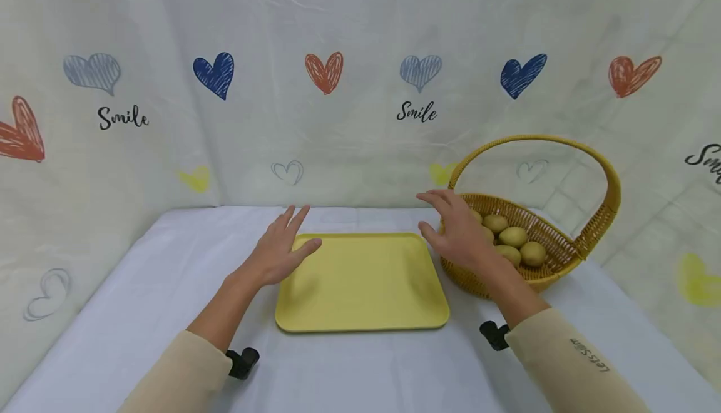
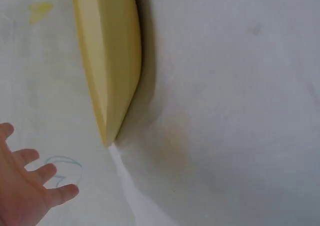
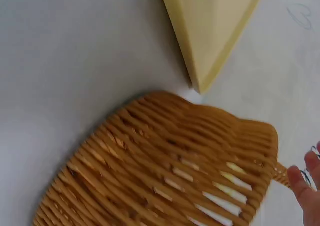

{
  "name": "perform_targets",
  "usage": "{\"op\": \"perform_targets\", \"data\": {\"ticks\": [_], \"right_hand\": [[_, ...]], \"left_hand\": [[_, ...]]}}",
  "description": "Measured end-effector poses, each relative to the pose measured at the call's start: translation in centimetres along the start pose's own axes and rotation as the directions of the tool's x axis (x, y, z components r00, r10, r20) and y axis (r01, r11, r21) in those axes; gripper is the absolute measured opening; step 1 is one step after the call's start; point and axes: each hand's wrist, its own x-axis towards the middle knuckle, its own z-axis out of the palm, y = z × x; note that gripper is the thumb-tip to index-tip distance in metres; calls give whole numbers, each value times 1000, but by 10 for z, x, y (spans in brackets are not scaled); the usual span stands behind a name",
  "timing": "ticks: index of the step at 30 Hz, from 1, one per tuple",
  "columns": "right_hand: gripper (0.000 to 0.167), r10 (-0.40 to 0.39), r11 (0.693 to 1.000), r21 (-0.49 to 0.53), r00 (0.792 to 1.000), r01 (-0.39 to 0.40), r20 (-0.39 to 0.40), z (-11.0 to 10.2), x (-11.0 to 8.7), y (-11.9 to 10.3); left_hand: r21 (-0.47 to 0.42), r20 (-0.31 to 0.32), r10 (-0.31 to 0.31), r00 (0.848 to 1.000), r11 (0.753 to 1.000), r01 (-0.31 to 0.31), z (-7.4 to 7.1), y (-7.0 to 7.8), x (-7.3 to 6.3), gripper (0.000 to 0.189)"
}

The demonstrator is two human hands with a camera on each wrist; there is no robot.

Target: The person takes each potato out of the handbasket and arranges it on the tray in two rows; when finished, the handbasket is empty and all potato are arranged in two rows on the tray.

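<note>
A yellow rectangular tray [image 1: 363,285] lies flat on the white cloth. My left hand [image 1: 278,251] hovers at its upper left corner, fingers spread and holding nothing; the left wrist view also shows this hand [image 2: 22,186] with parted fingers. My right hand [image 1: 459,228] is raised over the left side of a wicker basket [image 1: 543,228], fingers extended and nothing in them. Several potatoes [image 1: 513,237] lie in the basket, some hidden behind that hand. In the right wrist view, fingertips [image 3: 300,186] appear beside the basket handle; whether they touch it I cannot tell.
The basket's tall arched handle [image 1: 614,194] rises at the right, and its body stands close to the tray's right edge. White cloth [image 1: 169,275] covers the table. Behind it hangs a pale backdrop [image 1: 360,150] printed with hearts and "Smile".
</note>
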Motion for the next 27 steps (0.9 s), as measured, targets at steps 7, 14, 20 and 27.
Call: {"op": "perform_targets", "data": {"ticks": [7, 14, 20, 27], "right_hand": [[30, 88, 996, -19, 986, -87, 143, -22, 4, 1], [32, 229, 971, -8, 911, -240, 344, -44, 13, 10], [37, 267, 960, -59, 835, -272, 481, -63, 21, 21], [43, 322, 945, -144, 769, -293, 552, -80, 30, 32]], "left_hand": [[-131, 106, -72, 992, 988, 86, 1, -9, -1, 82], [-171, 129, -165, 978, 968, 186, 4, -18, -5, 76], [-206, 197, -302, 933, 918, 340, 2, -22, -9, 72], [-322, 316, -389, 865, 814, 484, -5, -22, -6, 76]]}}
